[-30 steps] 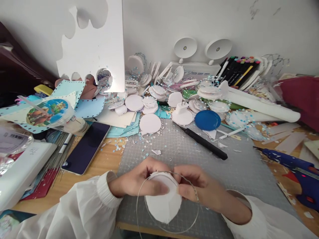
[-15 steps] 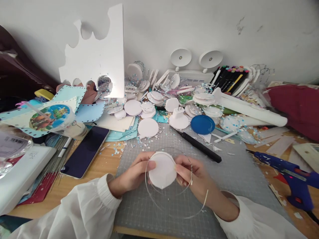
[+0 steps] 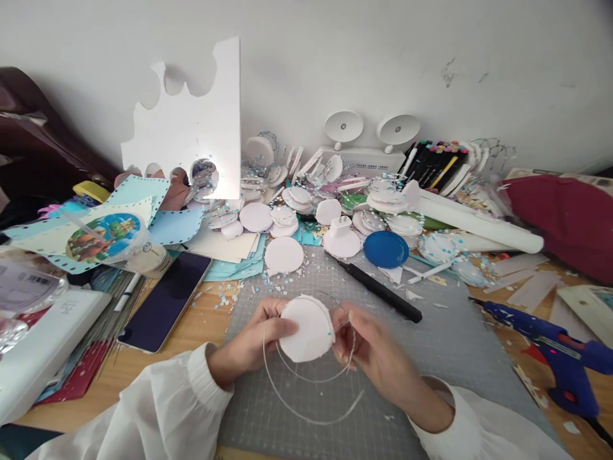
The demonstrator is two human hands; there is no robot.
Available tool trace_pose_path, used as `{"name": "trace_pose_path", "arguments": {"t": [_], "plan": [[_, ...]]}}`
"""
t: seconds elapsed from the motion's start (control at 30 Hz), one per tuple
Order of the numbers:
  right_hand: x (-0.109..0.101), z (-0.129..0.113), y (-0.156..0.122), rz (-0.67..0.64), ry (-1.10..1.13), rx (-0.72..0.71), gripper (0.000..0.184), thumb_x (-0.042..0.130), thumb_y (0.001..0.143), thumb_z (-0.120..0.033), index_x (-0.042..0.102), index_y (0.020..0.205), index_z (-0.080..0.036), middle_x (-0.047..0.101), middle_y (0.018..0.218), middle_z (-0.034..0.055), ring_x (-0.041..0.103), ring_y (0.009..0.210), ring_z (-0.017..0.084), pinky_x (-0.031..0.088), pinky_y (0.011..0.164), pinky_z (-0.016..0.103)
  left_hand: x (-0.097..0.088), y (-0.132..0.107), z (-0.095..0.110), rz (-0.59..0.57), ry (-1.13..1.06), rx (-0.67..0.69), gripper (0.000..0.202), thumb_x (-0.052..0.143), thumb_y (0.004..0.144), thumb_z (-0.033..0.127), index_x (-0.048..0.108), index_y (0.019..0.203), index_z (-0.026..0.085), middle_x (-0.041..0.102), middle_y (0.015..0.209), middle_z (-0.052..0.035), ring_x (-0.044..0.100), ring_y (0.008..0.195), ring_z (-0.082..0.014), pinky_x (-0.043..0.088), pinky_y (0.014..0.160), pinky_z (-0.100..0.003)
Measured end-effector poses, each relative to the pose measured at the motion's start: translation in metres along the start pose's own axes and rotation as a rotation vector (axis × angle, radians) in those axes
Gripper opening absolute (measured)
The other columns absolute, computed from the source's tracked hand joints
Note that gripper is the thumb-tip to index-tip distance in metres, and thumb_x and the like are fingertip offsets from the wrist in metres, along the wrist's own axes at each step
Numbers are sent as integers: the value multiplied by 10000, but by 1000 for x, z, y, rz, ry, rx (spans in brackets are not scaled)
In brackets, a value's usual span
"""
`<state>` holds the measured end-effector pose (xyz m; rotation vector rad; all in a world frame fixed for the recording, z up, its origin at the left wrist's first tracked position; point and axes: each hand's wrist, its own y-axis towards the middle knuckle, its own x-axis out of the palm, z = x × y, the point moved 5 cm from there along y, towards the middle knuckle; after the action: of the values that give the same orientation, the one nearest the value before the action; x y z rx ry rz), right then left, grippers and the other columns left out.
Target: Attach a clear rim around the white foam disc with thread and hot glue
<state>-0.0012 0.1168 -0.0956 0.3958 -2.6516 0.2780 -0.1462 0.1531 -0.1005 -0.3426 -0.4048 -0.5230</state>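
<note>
Between the thumb and fingers of my left hand is a white foam disc, held face up above the cutting mat. A thin, pale strand loops around and below the disc, its loose end curving toward the right. Close to the disc's right edge, my right hand is closed, with the strand passing through its fingers. A small teal speck shows on the disc's right side. Behind my hands lie a black pen-like cutter, a blue round lid and another white disc.
A blue glue gun lies at the right, with its cord running off the mat. At the left are a phone and a lidded cup. Stacked white discs, markers and a cut-out foam board line the back.
The disc has turned and shifted slightly left in my left hand. My right hand has come off its edge, and the strand's loose end has swung left. The view has tilted up a little.
</note>
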Motion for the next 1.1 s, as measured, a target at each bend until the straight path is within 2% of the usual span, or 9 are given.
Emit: {"name": "trace_pose_path", "arguments": {"t": [0.1,0.23,0.5,0.67,0.9,1.0,1.1], "plan": [[-2,-4,1,53,-56,-19,346,587,916,-471,559,732,-179,463,599,-42,373,499,77,281,453,209,2,0,1,-24,-16,-23,264,715,574,343,606,482,120,534,431,-4,431,397,-89,306,415,-206],[-2,-5,0,65,-71,-37,343,593,913,-472,551,734,-183,423,583,-56,342,493,73,261,450,209,3,0,1,-33,-34,-44,247,721,543,313,604,456,114,543,424,-13,449,395,-91,318,414,-202],[-2,-9,-1,-27,-19,-42,217,617,917,-412,611,892,-197,466,590,-57,365,483,72,278,443,210,0,1,0,30,-86,-77,160,658,516,259,601,465,119,521,392,0,424,351,-87,283,367,-195],[1,-10,-2,-65,-23,-41,253,559,953,-411,547,811,-201,466,578,-60,342,468,68,273,444,211,-1,1,0,26,-83,-71,170,660,517,272,609,467,118,538,397,-11,433,354,-93,284,368,-199],[4,-10,-5,-13,-165,-115,307,463,996,-421,456,770,-214,452,609,-55,361,511,86,296,481,224,2,0,-1,-79,-22,-75,210,706,540,291,626,467,111,542,418,-10,437,374,-87,314,399,-201],[5,-10,-5,-3,-209,-109,353,475,987,-454,428,731,-216,429,594,-63,351,505,82,289,473,214,3,-2,-1,-124,3,-81,241,726,564,326,645,492,110,551,433,-12,439,394,-91,307,403,-198],[5,-9,-6,1,-251,-67,340,488,984,-451,457,747,-210,415,605,-65,344,508,76,285,469,206,4,-4,0,-165,25,-84,259,742,585,352,662,524,113,560,456,-9,438,407,-89,310,415,-196]]}}
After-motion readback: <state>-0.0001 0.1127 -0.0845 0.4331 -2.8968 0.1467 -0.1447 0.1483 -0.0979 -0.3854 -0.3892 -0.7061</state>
